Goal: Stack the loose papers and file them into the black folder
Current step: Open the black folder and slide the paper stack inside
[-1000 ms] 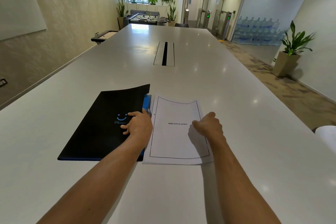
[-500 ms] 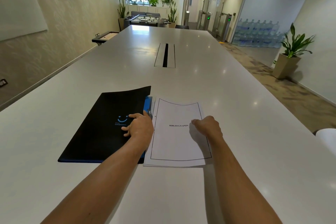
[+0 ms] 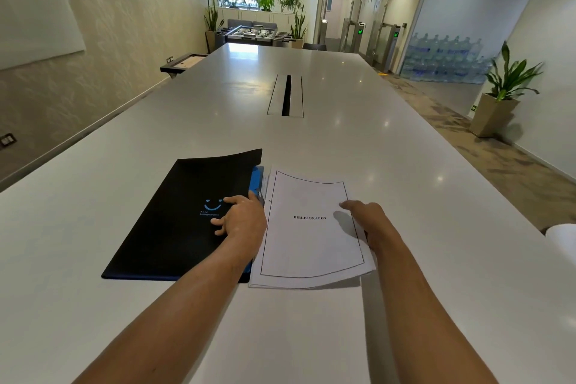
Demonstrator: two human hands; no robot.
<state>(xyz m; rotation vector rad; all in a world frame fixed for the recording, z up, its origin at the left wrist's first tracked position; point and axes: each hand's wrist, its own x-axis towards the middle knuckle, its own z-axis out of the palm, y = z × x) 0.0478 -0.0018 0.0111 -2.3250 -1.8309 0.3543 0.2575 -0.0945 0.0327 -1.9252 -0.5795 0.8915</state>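
A black folder (image 3: 174, 227) with a blue smiley logo lies closed on the white table (image 3: 405, 165), with a blue inner part (image 3: 257, 179) showing at its right edge. My left hand (image 3: 243, 221) rests flat on the cover near that edge, fingers apart. Right beside the folder lies the paper stack (image 3: 308, 246), whose top sheet reads "BIBLIOGRAPHY". My right hand (image 3: 371, 218) grips the stack's right edge, fingers on top, and that edge and the near right corner are lifted a little off the table.
A cable slot (image 3: 286, 96) is set into the table's middle farther away. A white rounded object (image 3: 564, 240) shows at the right edge of the view. A potted plant (image 3: 498, 103) stands on the floor to the right.
My right hand has slid from the middle of the top sheet to the stack's right edge, and that side has come up slightly. My left hand has stayed on the folder.
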